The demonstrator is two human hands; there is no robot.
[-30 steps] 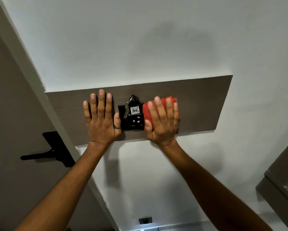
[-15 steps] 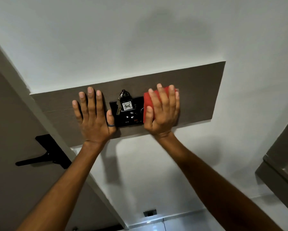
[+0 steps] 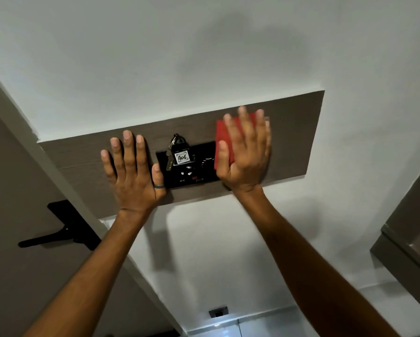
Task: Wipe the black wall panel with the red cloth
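A white wall (image 3: 204, 57) carries a long grey-brown board (image 3: 294, 132), with a door (image 3: 14, 190) at the left. The right hand (image 3: 246, 154), fingers spread flat, presses the red cloth (image 3: 224, 139) onto the board just right of the black wall panel (image 3: 205, 172). The left hand (image 3: 133, 173) lies flat and empty left of it. A tagged key (image 3: 181, 156) hangs over the panel.

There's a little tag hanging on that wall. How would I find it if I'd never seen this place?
Start at the long grey-brown board set across the white wall. Between the left hand and the right hand, which presses a red cloth, sits a black wall panel. The key tag hangs there beside a key, the only white label, handwritten 406.
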